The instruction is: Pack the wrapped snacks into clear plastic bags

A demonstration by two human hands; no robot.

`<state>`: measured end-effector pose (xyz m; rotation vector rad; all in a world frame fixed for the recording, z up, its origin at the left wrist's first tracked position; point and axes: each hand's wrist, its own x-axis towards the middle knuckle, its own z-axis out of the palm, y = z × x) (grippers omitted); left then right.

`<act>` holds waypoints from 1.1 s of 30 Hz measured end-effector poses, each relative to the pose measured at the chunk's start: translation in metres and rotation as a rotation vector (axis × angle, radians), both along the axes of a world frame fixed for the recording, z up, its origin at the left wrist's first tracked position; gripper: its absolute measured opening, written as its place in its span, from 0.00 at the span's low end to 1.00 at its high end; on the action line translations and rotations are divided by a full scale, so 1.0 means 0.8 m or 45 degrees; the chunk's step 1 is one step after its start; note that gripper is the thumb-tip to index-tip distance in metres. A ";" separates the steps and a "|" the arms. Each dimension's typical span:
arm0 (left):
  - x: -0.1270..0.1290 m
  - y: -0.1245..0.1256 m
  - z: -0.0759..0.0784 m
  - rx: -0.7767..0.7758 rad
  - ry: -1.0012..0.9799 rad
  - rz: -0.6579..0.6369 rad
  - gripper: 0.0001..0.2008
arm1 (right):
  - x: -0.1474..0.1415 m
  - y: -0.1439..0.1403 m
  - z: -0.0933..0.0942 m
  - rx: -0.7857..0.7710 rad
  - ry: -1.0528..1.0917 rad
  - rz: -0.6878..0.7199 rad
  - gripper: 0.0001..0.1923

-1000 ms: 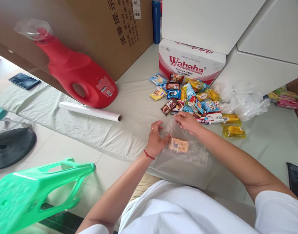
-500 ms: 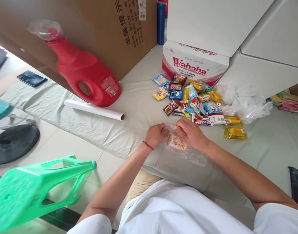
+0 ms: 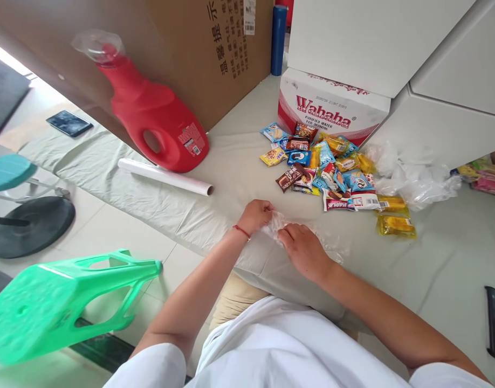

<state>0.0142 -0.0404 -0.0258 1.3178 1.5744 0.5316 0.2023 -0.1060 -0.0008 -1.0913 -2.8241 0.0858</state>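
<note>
Bag [image 3: 324, 245], clear plastic, lies flat at near table edge, long axis left-right. Left hand [image 3: 256, 215] pinches its bunched left end; right hand [image 3: 302, 249] presses on top just beside it, approx. touching. Contents hidden under right hand, prob. a snack.

Plastic bag [image 3: 308, 237] at frame centre on tabletop [image 3: 239, 178], both hands on it: left hand [image 3: 255, 215] at its left end, right hand [image 3: 302, 250] on top. Snack pile [image 3: 328, 172] just above, w/ water carton [image 3: 332, 110] behind it. Detergent jug [image 3: 154, 118] upper left, roll [image 3: 164, 177] lying in front of it. Stool [image 3: 61, 302] lower left, off the tabletop.
</note>
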 end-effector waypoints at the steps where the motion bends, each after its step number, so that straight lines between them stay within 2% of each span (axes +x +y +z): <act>1: -0.003 0.000 0.003 -0.021 -0.037 -0.007 0.09 | 0.000 -0.003 -0.002 0.006 0.023 -0.017 0.13; 6: -0.018 -0.013 0.019 -0.001 -0.088 0.008 0.13 | 0.002 -0.016 -0.010 -0.036 0.145 -0.083 0.11; 8: -0.021 -0.023 0.024 0.037 0.040 0.013 0.13 | 0.001 -0.019 -0.012 -0.060 0.192 -0.099 0.12; 12: -0.009 -0.047 0.035 0.118 0.329 -0.117 0.14 | 0.000 -0.024 -0.011 -0.127 0.249 -0.116 0.14; 16: 0.021 -0.069 0.047 0.332 0.279 -0.073 0.14 | 0.002 -0.025 -0.011 -0.185 0.319 -0.094 0.16; 18: 0.034 -0.073 0.049 0.276 0.102 -0.006 0.15 | 0.006 -0.023 -0.012 -0.189 0.364 -0.100 0.15; 21: 0.041 -0.071 0.042 -0.015 -0.308 0.091 0.18 | 0.017 -0.022 -0.015 -0.204 0.429 -0.092 0.12; 23: 0.040 -0.066 0.032 -0.212 -0.546 0.093 0.16 | 0.026 -0.024 -0.019 -0.216 0.482 -0.064 0.12; 25: 0.039 -0.063 0.021 -0.288 -0.695 0.118 0.13 | 0.033 -0.028 -0.024 -0.207 0.557 -0.034 0.14; 27: 0.042 -0.064 0.009 -0.206 -0.716 0.187 0.14 | 0.039 -0.031 -0.029 -0.189 0.627 -0.001 0.16; 30: 0.049 -0.070 -0.006 0.020 -0.575 0.322 0.17 | 0.045 -0.034 -0.036 -0.176 0.714 0.028 0.13; 33: 0.055 -0.075 -0.014 0.114 -0.365 0.322 0.22 | 0.051 -0.034 -0.038 -0.192 0.831 0.021 0.10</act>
